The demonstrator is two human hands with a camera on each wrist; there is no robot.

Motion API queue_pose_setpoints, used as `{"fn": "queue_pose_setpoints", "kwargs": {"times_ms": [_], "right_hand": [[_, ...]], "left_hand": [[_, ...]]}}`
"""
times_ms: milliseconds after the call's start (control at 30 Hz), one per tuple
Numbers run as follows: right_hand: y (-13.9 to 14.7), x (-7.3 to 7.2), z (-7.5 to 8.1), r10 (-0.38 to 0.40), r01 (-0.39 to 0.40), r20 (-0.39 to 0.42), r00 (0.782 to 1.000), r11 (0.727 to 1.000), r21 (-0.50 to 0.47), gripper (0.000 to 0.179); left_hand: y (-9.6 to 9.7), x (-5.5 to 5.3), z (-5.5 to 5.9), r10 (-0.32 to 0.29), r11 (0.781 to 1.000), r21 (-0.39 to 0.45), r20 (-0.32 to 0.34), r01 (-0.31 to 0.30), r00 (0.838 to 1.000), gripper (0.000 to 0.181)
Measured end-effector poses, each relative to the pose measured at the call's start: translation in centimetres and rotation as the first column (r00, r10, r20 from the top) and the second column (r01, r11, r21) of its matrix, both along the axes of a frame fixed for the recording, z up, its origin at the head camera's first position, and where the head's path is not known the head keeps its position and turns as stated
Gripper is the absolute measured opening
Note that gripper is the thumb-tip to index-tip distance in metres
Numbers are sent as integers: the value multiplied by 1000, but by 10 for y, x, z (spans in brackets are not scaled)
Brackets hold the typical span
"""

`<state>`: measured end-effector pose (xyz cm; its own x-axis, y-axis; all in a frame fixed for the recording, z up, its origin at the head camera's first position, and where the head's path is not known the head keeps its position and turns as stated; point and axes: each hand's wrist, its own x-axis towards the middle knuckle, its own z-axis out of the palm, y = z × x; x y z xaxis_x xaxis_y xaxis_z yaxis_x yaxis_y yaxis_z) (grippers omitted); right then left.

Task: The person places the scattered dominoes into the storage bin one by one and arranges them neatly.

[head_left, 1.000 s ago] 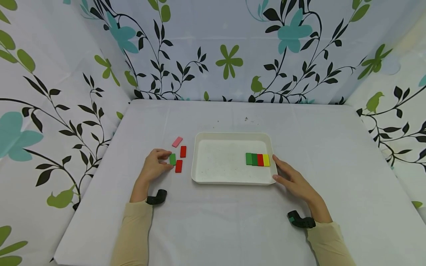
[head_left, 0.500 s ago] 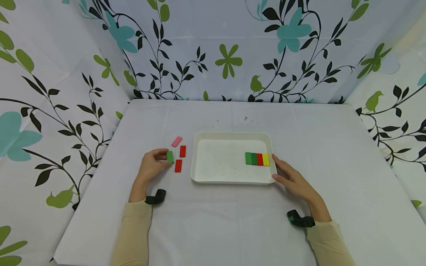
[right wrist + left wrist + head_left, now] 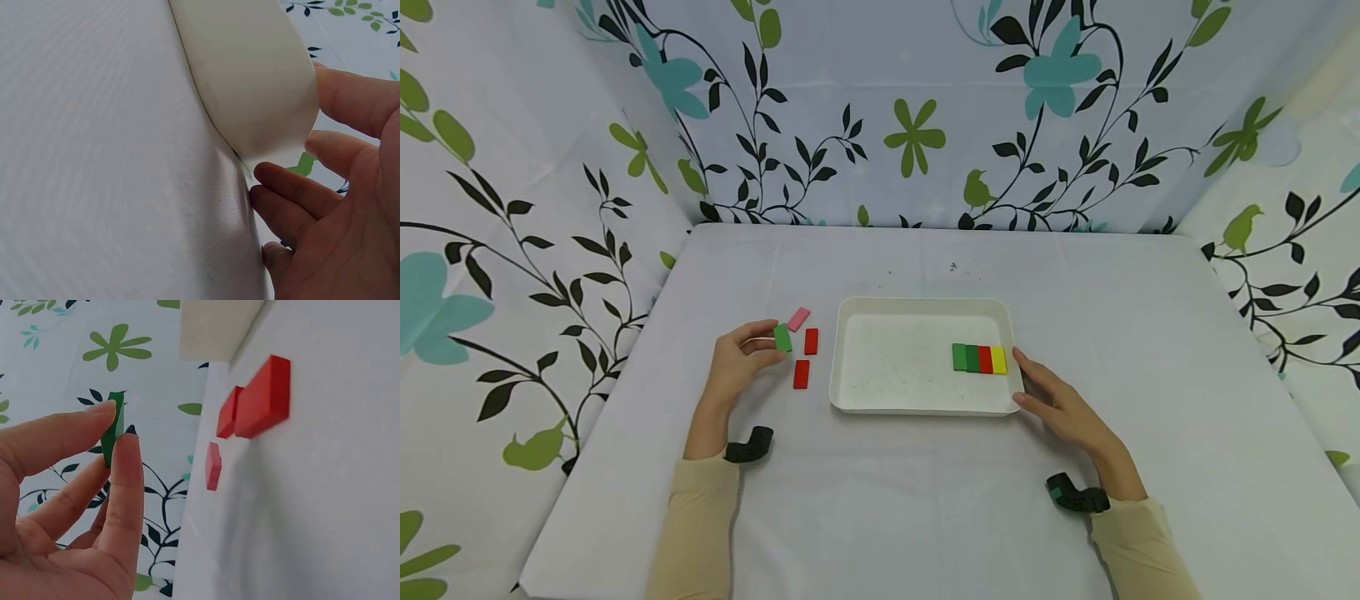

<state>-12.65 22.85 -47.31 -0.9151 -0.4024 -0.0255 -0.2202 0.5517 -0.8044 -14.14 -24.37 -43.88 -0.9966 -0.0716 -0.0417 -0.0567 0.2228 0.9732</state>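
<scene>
My left hand [image 3: 735, 358] pinches a small flat green block [image 3: 782, 337] between thumb and fingertips, raised off the table in the left wrist view. Close by lie a pink block [image 3: 799, 318] and two red blocks, the upper red block [image 3: 812, 341] and the lower red block [image 3: 802, 374]. With spread fingertips my right hand [image 3: 1063, 404] touches the right end of a white tray [image 3: 887, 404]. Inside that tray, near its right end, two green blocks [image 3: 966, 357], a red block [image 3: 986, 359] and a yellow block [image 3: 998, 360] stand side by side in a row.
A white cloth covers the table [image 3: 910, 500]. Patterned curtains [image 3: 880, 100] with leaves and flowers hang behind it and at both sides. Small dark specks [image 3: 953, 267] dot the cloth beyond the tray. Each wrist wears a black camera mount [image 3: 750, 445].
The left hand has lifted the green block and drawn it slightly left and away from the body, tilting it. My right hand and the tray have stayed put.
</scene>
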Motion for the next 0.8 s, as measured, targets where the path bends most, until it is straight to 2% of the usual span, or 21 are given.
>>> {"fn": "queue_pose_setpoints", "kwargs": {"times_ms": [167,333,600,800], "right_hand": [[1,0,-1,3,-3,-7,1000,1000,-4,65],[1,0,-1,6,-6,-8,1000,1000,-7,66],[1,0,-1,-2,2,-1,1000,1000,-9,66],[1,0,0,-2,2,3,1000,1000,-5,65]], "left_hand": [[14,-4,13,-40,999,25,-49,41,998,52],[34,-13,23,-86,996,26,-75,89,993,52],[76,-28,36,-151,987,51,-48,154,987,51],[105,-36,38,-202,976,71,-48,205,978,50]]}}
